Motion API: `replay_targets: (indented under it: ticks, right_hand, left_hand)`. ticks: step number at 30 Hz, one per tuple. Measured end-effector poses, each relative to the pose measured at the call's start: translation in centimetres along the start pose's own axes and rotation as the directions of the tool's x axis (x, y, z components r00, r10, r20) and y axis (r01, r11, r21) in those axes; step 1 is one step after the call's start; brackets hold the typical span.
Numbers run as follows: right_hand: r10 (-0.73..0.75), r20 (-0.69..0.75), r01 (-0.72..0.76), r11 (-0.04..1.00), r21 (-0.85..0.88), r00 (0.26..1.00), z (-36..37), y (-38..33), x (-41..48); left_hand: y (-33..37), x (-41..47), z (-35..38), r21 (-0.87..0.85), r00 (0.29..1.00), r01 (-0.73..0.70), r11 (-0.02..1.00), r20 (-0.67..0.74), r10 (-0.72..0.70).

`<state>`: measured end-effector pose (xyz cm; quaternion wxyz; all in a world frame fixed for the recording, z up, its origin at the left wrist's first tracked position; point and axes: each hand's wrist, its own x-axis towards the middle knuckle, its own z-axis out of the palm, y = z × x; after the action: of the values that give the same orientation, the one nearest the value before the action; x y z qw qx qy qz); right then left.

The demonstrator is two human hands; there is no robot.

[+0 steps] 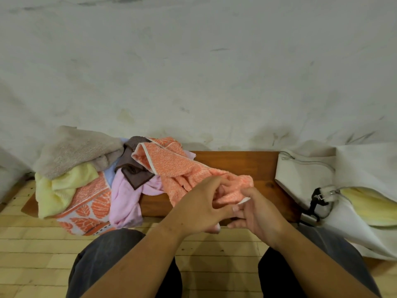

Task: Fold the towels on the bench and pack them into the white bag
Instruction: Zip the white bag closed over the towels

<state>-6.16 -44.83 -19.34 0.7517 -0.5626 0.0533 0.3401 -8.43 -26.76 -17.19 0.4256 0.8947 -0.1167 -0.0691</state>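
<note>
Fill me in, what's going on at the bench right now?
A person faces the wooden bench. The left hand and right hand both grip the near end of an orange towel, which is not yet folded. Its far end lies on the heap of loose towels at the bench's left. The white bag lies open on the right with a pale yellow towel inside.

Speckled orange towel (pixel 184 168), pale yellow towel (pixel 58 186), pink towel (pixel 124 196), white bag (pixel 305 175), reddish-brown bench (pixel 236 162)
</note>
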Motion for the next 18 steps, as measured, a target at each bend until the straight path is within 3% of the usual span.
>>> replay_targets:
  ticks: [4, 7, 12, 18]
  right_hand:
    - [-0.010, 0.165, 0.019, 0.998, -0.053, 0.986, 0.5, 0.5, -0.2]
    - [0.045, 0.184, -0.010, 0.983, -0.183, 0.982, 0.8, 0.7, -0.1]
    - [-0.029, 0.001, 0.028, 0.972, -0.235, 1.000, 0.6, 0.1, -0.3]
    - [-0.210, -0.143, 0.159, 0.939, -0.304, 0.967, -0.3, 0.3, -0.1]
  left_hand:
    - [0.2, -0.3, 0.1, 0.171, 0.997, -0.065, 0.983, -0.039, 0.073]
    - [-0.3, -0.1, 0.1, 0.159, 0.990, -0.084, 0.984, -0.096, 0.100]
    - [-0.4, -0.1, -0.6, -0.089, 0.995, -0.018, 0.996, -0.099, 0.009]
    - [-0.7, -0.3, -1.2, -0.094, 0.987, 0.158, 0.983, 0.036, -0.155]
